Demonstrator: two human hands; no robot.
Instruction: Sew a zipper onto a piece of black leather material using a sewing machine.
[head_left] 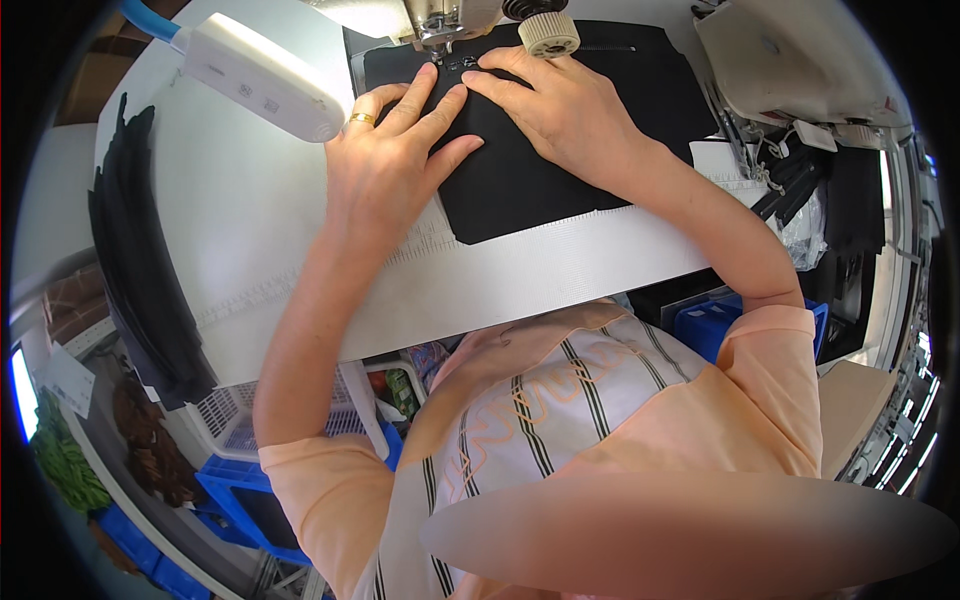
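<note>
A flat black fabric panel (530,190) lies on the white sewing table, with a zipper (605,48) running along its far part. The zipper's metal slider (466,63) shows just right of the needle and presser foot (438,48) of a sewing machine. My left hand (390,150), with a gold ring, rests with spread fingers at the fabric's left edge, fingertips near the presser foot. My right hand (565,110) lies on the fabric, thumb and forefinger stretched toward the slider; its other fingers are partly hidden. Neither hand grips anything visible.
A white lamp (262,80) hangs over the table's left part. Stacked black fabric strips (150,270) drape over the left edge. A white basket (285,405) and blue crates (255,505) stand below. A ruler scale (430,240) crosses the tabletop; tools (740,145) lie at the right.
</note>
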